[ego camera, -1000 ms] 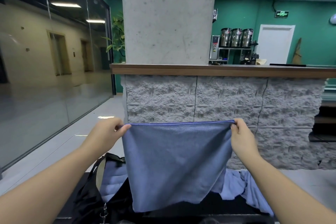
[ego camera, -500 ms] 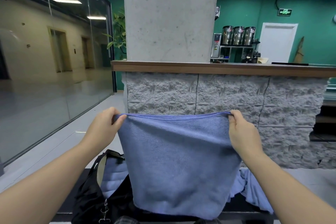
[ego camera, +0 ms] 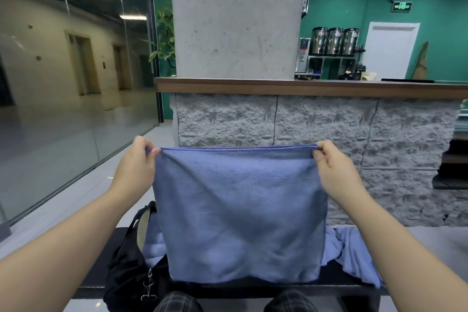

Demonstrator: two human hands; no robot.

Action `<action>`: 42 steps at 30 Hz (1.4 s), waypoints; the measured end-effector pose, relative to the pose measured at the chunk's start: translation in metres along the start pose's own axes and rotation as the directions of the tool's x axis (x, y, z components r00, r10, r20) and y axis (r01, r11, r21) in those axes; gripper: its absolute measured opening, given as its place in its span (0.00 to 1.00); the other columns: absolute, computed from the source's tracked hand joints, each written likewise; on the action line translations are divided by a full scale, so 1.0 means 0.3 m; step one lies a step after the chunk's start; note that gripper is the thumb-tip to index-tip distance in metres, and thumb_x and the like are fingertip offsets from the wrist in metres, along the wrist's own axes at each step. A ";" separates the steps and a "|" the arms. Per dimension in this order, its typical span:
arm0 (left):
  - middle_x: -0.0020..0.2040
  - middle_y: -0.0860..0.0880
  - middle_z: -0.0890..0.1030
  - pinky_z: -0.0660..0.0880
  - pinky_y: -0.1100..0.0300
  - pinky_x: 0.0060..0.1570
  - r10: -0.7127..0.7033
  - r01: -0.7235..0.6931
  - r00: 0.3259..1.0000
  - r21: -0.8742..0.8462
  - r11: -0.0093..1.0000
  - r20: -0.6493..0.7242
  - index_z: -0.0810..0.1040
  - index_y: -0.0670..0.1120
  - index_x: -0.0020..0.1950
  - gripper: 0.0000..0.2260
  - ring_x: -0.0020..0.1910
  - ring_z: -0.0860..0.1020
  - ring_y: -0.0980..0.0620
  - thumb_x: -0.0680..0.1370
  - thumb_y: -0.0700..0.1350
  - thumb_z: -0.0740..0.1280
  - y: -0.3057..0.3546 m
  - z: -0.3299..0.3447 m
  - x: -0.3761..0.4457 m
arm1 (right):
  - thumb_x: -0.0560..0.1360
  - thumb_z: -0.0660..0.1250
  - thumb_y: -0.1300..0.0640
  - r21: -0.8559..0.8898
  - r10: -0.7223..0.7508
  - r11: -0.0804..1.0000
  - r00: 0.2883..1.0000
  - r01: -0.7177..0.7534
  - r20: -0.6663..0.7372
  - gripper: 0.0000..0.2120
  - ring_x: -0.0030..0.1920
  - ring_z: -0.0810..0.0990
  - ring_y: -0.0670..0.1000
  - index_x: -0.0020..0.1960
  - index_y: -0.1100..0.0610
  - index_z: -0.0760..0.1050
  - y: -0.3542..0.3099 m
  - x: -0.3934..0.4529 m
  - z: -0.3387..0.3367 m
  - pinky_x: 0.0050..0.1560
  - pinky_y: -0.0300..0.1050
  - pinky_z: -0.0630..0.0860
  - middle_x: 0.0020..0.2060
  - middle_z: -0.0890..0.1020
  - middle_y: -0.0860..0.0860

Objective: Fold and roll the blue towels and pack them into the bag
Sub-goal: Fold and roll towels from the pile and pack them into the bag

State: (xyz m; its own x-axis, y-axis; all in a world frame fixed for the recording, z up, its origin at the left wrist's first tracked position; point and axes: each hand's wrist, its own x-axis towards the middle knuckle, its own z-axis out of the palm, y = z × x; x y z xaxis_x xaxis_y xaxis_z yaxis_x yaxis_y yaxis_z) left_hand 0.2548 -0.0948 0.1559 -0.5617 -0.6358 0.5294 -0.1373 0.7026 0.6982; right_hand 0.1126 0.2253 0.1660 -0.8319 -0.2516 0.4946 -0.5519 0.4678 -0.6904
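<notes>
A blue towel hangs in front of me, stretched flat by its top edge. My left hand pinches its upper left corner and my right hand pinches its upper right corner. Below and left of the towel stands an open black bag with blue towels inside. More loose blue towels lie to the right on the dark bench. The hanging towel hides the middle of the bench.
A stone-faced counter with a wooden top and a concrete pillar stand close ahead. A glass wall runs along the left. My knees show at the bottom edge.
The towel's top edge, slack and curved half a second ago, is now pulled straight between my hands. The lower part hangs flatter.
</notes>
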 end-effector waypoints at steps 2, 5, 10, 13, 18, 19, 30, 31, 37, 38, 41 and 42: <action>0.39 0.46 0.74 0.65 0.55 0.34 0.002 -0.002 1.000 0.010 1.000 0.014 0.68 0.44 0.47 0.06 0.37 0.69 0.47 0.81 0.45 0.58 -0.004 0.005 0.000 | 0.81 0.55 0.56 0.008 0.024 1.000 0.999 -0.024 0.024 0.08 0.37 0.73 0.53 0.46 0.55 0.71 0.025 0.006 0.008 0.37 0.46 0.66 0.36 0.77 0.53; 0.40 0.49 0.74 0.65 0.58 0.33 0.003 -0.003 1.000 0.008 1.000 0.021 0.68 0.45 0.47 0.05 0.38 0.70 0.49 0.81 0.46 0.59 -0.003 0.007 -0.010 | 0.81 0.56 0.55 0.021 0.062 0.998 0.998 -0.062 0.021 0.10 0.34 0.69 0.50 0.42 0.55 0.69 0.034 0.000 0.017 0.35 0.46 0.63 0.32 0.73 0.51; 0.39 0.50 0.74 0.64 0.58 0.33 0.013 -0.013 0.999 0.013 1.000 0.044 0.69 0.45 0.46 0.06 0.37 0.70 0.51 0.80 0.46 0.59 -0.009 0.009 -0.015 | 0.81 0.55 0.56 0.016 0.073 0.997 0.997 -0.073 -0.008 0.10 0.35 0.69 0.51 0.45 0.60 0.70 0.058 -0.011 0.023 0.33 0.44 0.62 0.35 0.74 0.53; 0.39 0.50 0.75 0.66 0.56 0.34 0.000 0.001 0.999 -0.011 1.000 0.052 0.69 0.46 0.45 0.05 0.39 0.72 0.48 0.80 0.46 0.60 -0.016 0.007 -0.011 | 0.80 0.58 0.58 0.034 0.064 0.997 0.998 -0.064 -0.011 0.07 0.35 0.71 0.51 0.44 0.57 0.71 0.071 -0.008 0.024 0.34 0.41 0.64 0.37 0.78 0.55; 0.40 0.48 0.76 0.72 0.48 0.44 -0.011 0.014 0.997 -0.047 0.999 0.071 0.68 0.48 0.42 0.07 0.42 0.75 0.42 0.80 0.45 0.61 -0.031 0.003 -0.001 | 0.79 0.62 0.59 0.076 0.054 0.996 0.998 -0.052 -0.018 0.06 0.32 0.72 0.47 0.43 0.53 0.72 0.097 0.004 0.032 0.34 0.41 0.66 0.34 0.79 0.50; 0.40 0.47 0.76 0.72 0.48 0.45 -0.008 0.011 0.997 -0.043 0.999 0.077 0.67 0.48 0.43 0.06 0.41 0.76 0.42 0.80 0.44 0.61 -0.032 0.002 -0.002 | 0.79 0.61 0.60 0.142 0.051 0.989 0.999 -0.049 -0.014 0.05 0.33 0.73 0.47 0.45 0.54 0.73 0.101 0.005 0.034 0.36 0.41 0.68 0.35 0.81 0.50; 0.36 0.45 0.75 0.66 0.55 0.35 -0.025 0.001 0.969 0.099 0.995 0.245 0.69 0.47 0.42 0.06 0.35 0.70 0.47 0.79 0.43 0.61 -0.073 0.007 -0.022 | 0.80 0.59 0.60 0.349 0.104 0.930 0.993 -0.117 0.054 0.09 0.39 0.75 0.48 0.46 0.52 0.77 0.134 -0.003 0.041 0.44 0.45 0.70 0.37 0.81 0.48; 0.35 0.45 0.74 0.65 0.55 0.35 -0.040 0.002 0.960 0.134 0.991 0.278 0.67 0.48 0.41 0.07 0.34 0.68 0.48 0.80 0.43 0.61 -0.077 0.014 -0.026 | 0.80 0.59 0.60 0.312 0.111 0.943 0.993 -0.118 0.041 0.08 0.38 0.74 0.49 0.48 0.55 0.76 0.138 -0.004 0.045 0.42 0.45 0.69 0.37 0.80 0.49; 0.31 0.45 0.67 0.70 0.63 0.27 -0.104 0.144 0.899 -0.064 0.987 0.425 0.68 0.43 0.46 0.07 0.29 0.65 0.50 0.80 0.35 0.53 -0.064 0.066 -0.066 | 0.80 0.56 0.60 0.098 0.198 0.975 0.980 -0.198 0.017 0.14 0.30 0.64 0.49 0.36 0.55 0.67 0.152 -0.009 0.080 0.32 0.45 0.58 0.27 0.67 0.49; 0.32 0.44 0.66 0.70 0.64 0.26 -0.131 0.190 0.883 -0.089 0.978 0.452 0.70 0.43 0.44 0.10 0.29 0.65 0.50 0.79 0.34 0.52 -0.060 0.071 -0.068 | 0.79 0.55 0.62 0.040 0.201 0.979 0.979 -0.202 0.020 0.16 0.28 0.59 0.50 0.32 0.55 0.61 0.149 -0.010 0.082 0.31 0.45 0.53 0.26 0.62 0.49; 0.35 0.44 0.68 0.71 0.64 0.26 -0.180 0.283 0.828 -0.119 0.952 0.531 0.75 0.43 0.38 0.15 0.30 0.67 0.51 0.77 0.32 0.53 -0.045 0.074 -0.076 | 0.75 0.55 0.65 0.022 0.246 0.969 0.968 -0.247 0.038 0.18 0.29 0.53 0.49 0.31 0.54 0.53 0.130 -0.018 0.084 0.33 0.46 0.47 0.25 0.56 0.50; 0.36 0.44 0.69 0.71 0.65 0.27 -0.188 0.311 0.806 -0.132 0.941 0.561 0.76 0.43 0.38 0.15 0.30 0.67 0.51 0.77 0.33 0.54 -0.036 0.071 -0.079 | 0.74 0.55 0.66 0.057 0.256 0.964 0.965 -0.258 0.049 0.18 0.29 0.52 0.49 0.30 0.54 0.53 0.124 -0.019 0.086 0.34 0.46 0.47 0.25 0.55 0.49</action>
State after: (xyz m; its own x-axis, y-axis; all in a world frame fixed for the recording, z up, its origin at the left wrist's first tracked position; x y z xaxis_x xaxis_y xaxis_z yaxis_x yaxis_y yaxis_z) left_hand 0.2523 -0.0805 0.1257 -0.8847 -0.4656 0.0252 -0.1963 0.4211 0.8855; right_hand 0.0953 0.2223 0.1241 -0.9472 -0.1644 0.2752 -0.3205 0.4676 -0.8238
